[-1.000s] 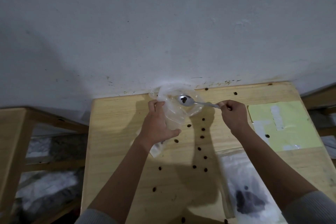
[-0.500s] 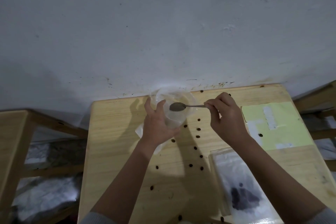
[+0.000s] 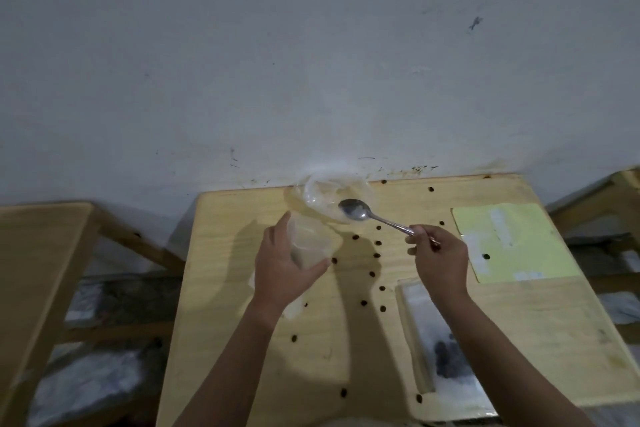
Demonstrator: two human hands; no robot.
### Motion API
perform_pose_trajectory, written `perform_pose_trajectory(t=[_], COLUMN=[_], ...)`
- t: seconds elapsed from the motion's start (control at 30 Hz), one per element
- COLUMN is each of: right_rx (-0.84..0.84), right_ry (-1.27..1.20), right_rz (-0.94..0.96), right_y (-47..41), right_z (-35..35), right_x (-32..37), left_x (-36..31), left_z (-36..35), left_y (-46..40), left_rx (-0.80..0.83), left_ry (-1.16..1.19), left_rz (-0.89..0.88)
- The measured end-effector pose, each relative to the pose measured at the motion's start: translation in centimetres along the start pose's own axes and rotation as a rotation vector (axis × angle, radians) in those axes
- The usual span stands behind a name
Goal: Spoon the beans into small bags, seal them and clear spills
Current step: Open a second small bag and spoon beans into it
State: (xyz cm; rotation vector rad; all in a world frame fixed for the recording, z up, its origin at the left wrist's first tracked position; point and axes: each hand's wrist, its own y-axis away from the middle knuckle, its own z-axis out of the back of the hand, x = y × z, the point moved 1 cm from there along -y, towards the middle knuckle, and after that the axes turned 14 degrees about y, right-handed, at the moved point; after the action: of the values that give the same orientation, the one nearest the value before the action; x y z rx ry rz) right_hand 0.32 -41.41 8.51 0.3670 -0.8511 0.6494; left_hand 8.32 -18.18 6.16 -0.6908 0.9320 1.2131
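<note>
Already the wooden table (image 3: pixel 519 329) is carrying a scatter of spilled beans (image 3: pixel 377 255), most of them lying between the two hands and running toward the near edge, and more could be joining them. A clear plastic bowl (image 3: pixel 332 196) is sitting at the far edge against the wall and appears empty, though blur makes that hard to confirm. A flat bag with a dark clump of beans (image 3: pixel 446 354) is lying near the right forearm.

Likely trouble: the small bag (image 3: pixel 308 246) is thin and limp, so its mouth could be folding closed as the next spoonful comes, sending beans onto the table; beans near the table's edge could also be rolling off if an arm brushes them.

As for the hands, the left hand (image 3: pixel 285 274) is wrapping its fingers and thumb around the small bag, holding it upright just beside the bowl. The right hand (image 3: pixel 438 262) is pinching the handle of the spoon (image 3: pixel 355 210), whose head is hovering over the bowl's near rim and seems to be carrying nothing. Both hands are staying apart.
</note>
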Motion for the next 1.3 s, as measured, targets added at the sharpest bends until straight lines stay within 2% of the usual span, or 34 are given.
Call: perform_pose_trajectory(t=[0.17, 0.23, 0.47, 0.57, 1.03, 1.23, 1.3], right_rx=[-0.099, -0.149, -0.16, -0.158, 0.051, 0.118, 0.083], right_ry=[-0.25, -0.283, 0.04, 0.119, 0.461, 0.51, 0.392], right_rz=[-0.241, -0.278, -0.178, -0.191, -0.094, -0.099, -0.012], right_y=[1.8, 1.2, -1.6, -2.5, -3.8, -3.8, -2.5], right_z=[0.1, 0.4, -2.1, -3.6, -5.9, -5.6, -4.9], right_x=[-2.1, -2.9, -4.0, -4.4, -6.9, -6.5, -4.8], left_x=[-0.1, -0.2, -0.8, -1.0, -1.4, -1.7, -1.9], left_z=[0.0, -0.2, -0.7, -0.8, -1.4, -1.4, -1.4], left_y=[3.0, 3.9, 5.7, 6.0, 6.0, 5.9, 5.9], left_rx=[0.027, 0.041, 0.073, 0.08, 0.068, 0.084, 0.105], left_ry=[0.018, 0.02, 0.011, 0.007, 0.015, 0.038, 0.042], left_rz=[0.034, 0.039, 0.033, 0.03, 0.05, 0.077, 0.096])
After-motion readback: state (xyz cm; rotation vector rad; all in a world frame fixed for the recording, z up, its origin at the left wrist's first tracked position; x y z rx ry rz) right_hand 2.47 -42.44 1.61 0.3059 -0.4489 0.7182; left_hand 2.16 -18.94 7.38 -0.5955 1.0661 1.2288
